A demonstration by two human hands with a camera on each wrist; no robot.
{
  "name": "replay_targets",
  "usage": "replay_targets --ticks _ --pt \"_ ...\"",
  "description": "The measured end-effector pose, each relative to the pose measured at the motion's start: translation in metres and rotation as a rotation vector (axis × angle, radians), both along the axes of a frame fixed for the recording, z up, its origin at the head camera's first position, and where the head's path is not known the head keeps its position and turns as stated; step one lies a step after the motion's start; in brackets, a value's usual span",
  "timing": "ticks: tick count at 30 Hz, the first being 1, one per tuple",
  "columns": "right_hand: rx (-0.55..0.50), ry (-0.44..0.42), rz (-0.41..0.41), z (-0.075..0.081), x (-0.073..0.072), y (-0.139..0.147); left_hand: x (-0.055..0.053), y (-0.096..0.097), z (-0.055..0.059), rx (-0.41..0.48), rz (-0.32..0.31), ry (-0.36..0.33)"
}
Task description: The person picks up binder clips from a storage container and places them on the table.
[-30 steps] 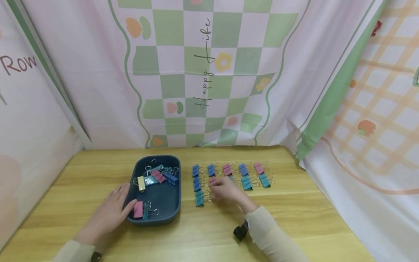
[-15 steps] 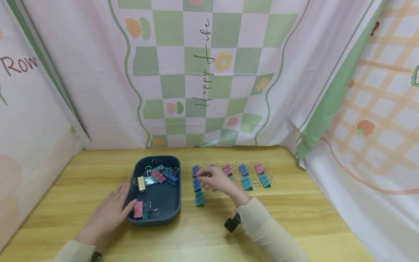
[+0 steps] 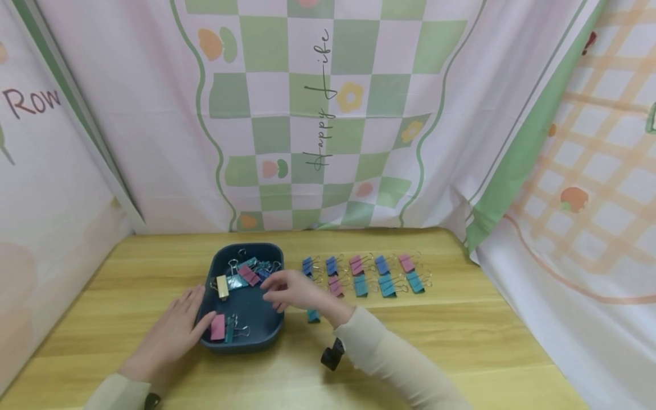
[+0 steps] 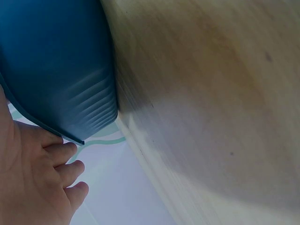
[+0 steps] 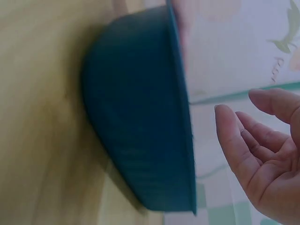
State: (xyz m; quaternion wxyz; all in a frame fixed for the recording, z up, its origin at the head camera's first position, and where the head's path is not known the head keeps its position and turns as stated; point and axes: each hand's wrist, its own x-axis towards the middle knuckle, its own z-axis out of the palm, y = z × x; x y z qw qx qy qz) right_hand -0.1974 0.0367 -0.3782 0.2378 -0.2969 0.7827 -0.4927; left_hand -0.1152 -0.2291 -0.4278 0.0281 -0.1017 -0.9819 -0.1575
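Observation:
My left hand (image 3: 166,336) rests along the left side of a dark blue tray (image 3: 253,313), its thumb at the rim near a pink binder clip (image 3: 217,327). A teal binder clip (image 3: 229,330) stands beside that one. Over the tray's right rim hovers my right hand (image 3: 297,291); in the right wrist view its thumb and forefinger are apart with nothing between them. At the tray's far end lie several mixed binder clips, among them a cream clip (image 3: 222,287) and a pink clip (image 3: 249,275). The right hand partly covers a blue clip (image 3: 263,274) there.
Binder clips lie in rows right of the tray, including a blue clip (image 3: 332,265), a pink clip (image 3: 335,286) and a teal clip (image 3: 361,286). My right hand and forearm hide part of the nearest column. Curtains (image 3: 154,142) hang behind the wooden table (image 3: 461,336).
My right hand has left the pink clip in the second row and moved left to above the tray's right rim, uncovering that row. The left hand stays at the tray.

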Motion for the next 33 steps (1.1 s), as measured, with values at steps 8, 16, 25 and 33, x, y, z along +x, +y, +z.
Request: replay_targets --ticks 8,16,25,33 --pt "0.077 -0.037 0.033 -0.011 0.012 -0.033 0.001 0.001 0.001 -0.006 -0.016 0.027" --pt "0.167 -0.044 0.041 -0.021 0.015 -0.050 0.001 0.000 0.002 0.005 -0.024 0.027" --pt "0.241 -0.047 0.029 -0.025 0.019 -0.062 0.001 0.001 0.005 0.005 -0.023 0.019" --pt "0.273 -0.033 0.026 -0.028 0.021 -0.069 0.002 0.001 0.004 0.002 -0.026 0.024"
